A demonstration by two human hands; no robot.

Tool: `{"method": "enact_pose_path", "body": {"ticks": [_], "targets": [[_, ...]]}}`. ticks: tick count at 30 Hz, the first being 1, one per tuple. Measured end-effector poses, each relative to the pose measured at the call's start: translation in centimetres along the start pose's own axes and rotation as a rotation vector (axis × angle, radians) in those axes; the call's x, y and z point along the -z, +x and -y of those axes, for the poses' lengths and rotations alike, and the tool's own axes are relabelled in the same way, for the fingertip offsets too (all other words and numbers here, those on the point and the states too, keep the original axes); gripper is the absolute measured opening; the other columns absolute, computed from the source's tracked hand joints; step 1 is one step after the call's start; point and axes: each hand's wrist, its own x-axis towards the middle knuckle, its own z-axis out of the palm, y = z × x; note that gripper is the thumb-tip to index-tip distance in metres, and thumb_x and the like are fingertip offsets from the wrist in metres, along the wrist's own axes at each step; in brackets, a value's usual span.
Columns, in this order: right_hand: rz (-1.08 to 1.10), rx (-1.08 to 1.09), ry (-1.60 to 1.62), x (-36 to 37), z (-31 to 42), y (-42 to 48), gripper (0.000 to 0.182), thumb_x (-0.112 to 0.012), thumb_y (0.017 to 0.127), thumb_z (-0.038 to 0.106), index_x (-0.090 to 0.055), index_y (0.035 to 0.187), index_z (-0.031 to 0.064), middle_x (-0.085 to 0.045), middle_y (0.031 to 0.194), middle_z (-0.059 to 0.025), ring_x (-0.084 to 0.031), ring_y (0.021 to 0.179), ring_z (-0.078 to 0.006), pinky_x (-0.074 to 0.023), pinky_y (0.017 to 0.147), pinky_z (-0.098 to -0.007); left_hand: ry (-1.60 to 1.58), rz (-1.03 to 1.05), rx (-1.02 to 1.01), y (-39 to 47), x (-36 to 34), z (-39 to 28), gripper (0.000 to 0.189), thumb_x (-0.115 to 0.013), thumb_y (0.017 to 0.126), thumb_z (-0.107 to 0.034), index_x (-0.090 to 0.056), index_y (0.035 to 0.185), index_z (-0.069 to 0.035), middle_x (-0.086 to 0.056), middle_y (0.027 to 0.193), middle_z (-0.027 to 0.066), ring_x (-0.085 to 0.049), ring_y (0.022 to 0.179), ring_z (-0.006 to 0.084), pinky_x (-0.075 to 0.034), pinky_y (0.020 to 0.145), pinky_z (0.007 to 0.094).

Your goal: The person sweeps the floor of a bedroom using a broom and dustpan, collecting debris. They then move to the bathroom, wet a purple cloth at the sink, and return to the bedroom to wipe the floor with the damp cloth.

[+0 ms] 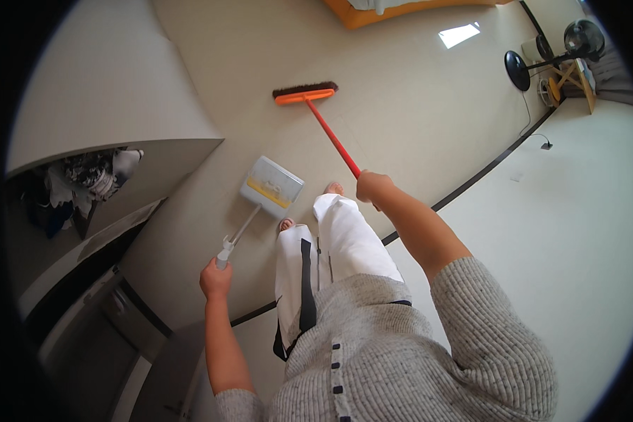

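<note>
My right hand is closed around the red handle of a push broom. The broom's orange head with dark bristles rests on the pale floor, out in front of my feet. At the left, my left hand grips the upper end of a long-handled dustpan. Its grey and clear pan with a yellow strip is near my left foot, and small bits of debris seem to lie inside. The broom head and the pan are apart.
A black pedestal fan stands at the far right by the wall, its cord running to a wall socket. An orange-edged bed or couch is at the top. On the left, clothes fill an opening in a white cabinet.
</note>
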Motion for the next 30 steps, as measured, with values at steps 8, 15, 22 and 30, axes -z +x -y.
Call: {"method": "enact_pose_path", "body": {"ticks": [8,15,22,30], "targets": [[-0.051,-0.025,-0.289,-13.2,-7.1,-7.1,0.032,-0.055,0.08,0.013,-0.052,0.11,0.0033,-0.066,0.091,-0.013,-0.065,0.087,-0.0282,-0.0515,0.072,-0.0353,0.003,-0.021,-0.079,-1.7,-0.5,8.0,0.024,-0.064,0.072,-0.028,-0.062,0.08,-0.006,-0.064,0.075,0.0165,-0.061,0.074,0.0385,-0.048,0.065,0.0454],[-0.113,-0.084,-0.095,-17.6,-10.1,-13.5,0.027,-0.048,0.078,0.01,-0.052,0.103,0.0023,-0.064,0.082,-0.0135,-0.065,0.069,-0.0269,-0.0507,0.058,-0.0367,0.018,0.031,-0.278,0.7,-1.5,11.6,0.022,-0.064,0.071,-0.027,-0.061,0.078,-0.007,-0.063,0.074,0.0164,-0.06,0.072,0.0389,-0.048,0.063,0.0465],[-0.11,-0.256,0.565,-18.6,-8.0,-15.1,0.019,-0.048,0.074,0.005,-0.047,0.092,-0.0002,-0.053,0.065,-0.0102,-0.052,0.046,-0.0209,-0.0374,0.035,-0.0348,0.007,0.062,-0.348,3.3,-0.4,13.2,0.021,-0.064,0.071,-0.027,-0.06,0.077,-0.007,-0.063,0.074,0.0173,-0.059,0.073,0.0396,-0.048,0.063,0.0471],[-0.039,-0.217,1.06,-14.2,-5.8,-5.4,0.005,-0.05,0.069,0.002,-0.046,0.066,-0.0013,-0.044,0.056,-0.0091,-0.041,0.04,-0.016,-0.0282,0.032,-0.0294,0.018,0.084,-0.368,4.8,0.5,13.6,0.021,-0.063,0.072,-0.026,-0.06,0.078,-0.006,-0.062,0.074,0.0184,-0.059,0.073,0.0405,-0.048,0.063,0.0472]]}}
